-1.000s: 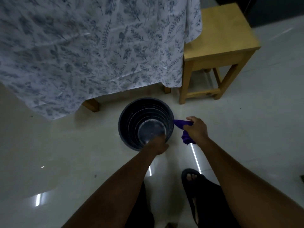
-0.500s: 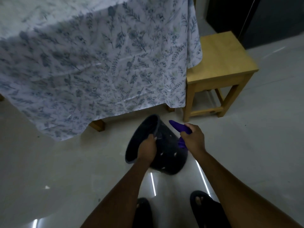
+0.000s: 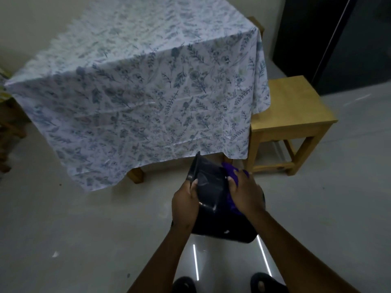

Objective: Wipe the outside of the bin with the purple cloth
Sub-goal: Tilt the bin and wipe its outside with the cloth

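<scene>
The dark bin point(image 3: 213, 199) is lifted off the floor and tipped, its open mouth facing away from me toward the table and its base toward me. My left hand point(image 3: 185, 203) grips the bin at its left side near the rim. My right hand point(image 3: 246, 194) presses the purple cloth point(image 3: 231, 171) flat against the bin's right outer wall; most of the cloth is hidden under the palm and fingers.
A table under a floral tablecloth point(image 3: 148, 98) stands just beyond the bin. A wooden stool point(image 3: 294, 108) is at the right, a dark door point(image 3: 347, 39) behind it. My feet in dark sandals point(image 3: 184, 285) stand on the glossy floor below.
The bin went from standing upright on the floor to being lifted and tipped. My right hand moved the purple cloth from beside the bin onto its outer wall.
</scene>
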